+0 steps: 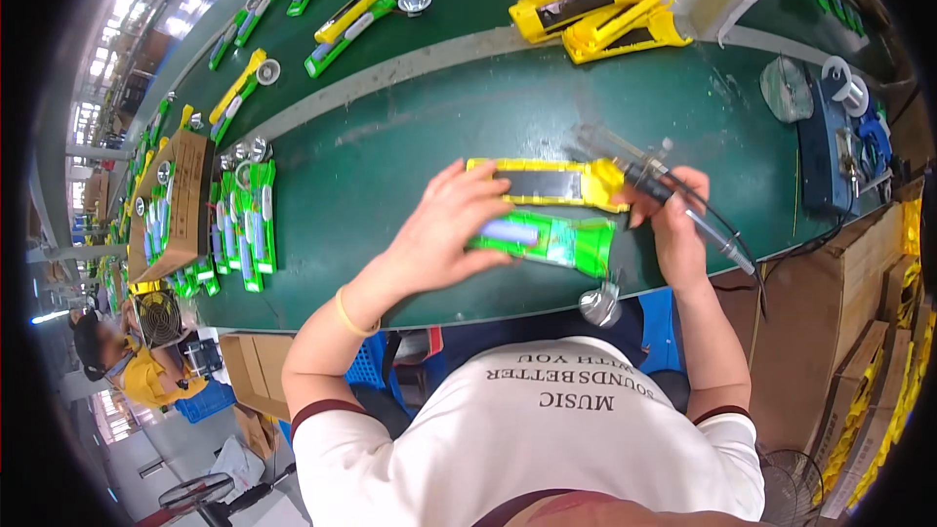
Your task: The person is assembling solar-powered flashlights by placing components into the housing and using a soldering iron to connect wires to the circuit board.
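Observation:
My left hand [452, 224] spans two flashlight casing halves, fingers over the yellow half [547, 185] and thumb at the green half [571, 242]. A dark strip runs along the yellow half. The green half carries a pale blue cylindrical cell [509, 231], and a silver reflector [600, 304] lies off its near right end, by the table edge. My right hand [673, 210] is closed around a corded soldering iron [646, 180] with a black grip and translucent handle. Its front end is blurred by motion, above the yellow half's right end, so contact cannot be made out.
Yellow casings [590, 5] are piled at the back. Green halves with cells [244, 224] lie at the left beside a cardboard box [185, 200]. A blue soldering station [830, 151] with a wire spool [847, 88] stands right. Another person [146, 376] is at far left.

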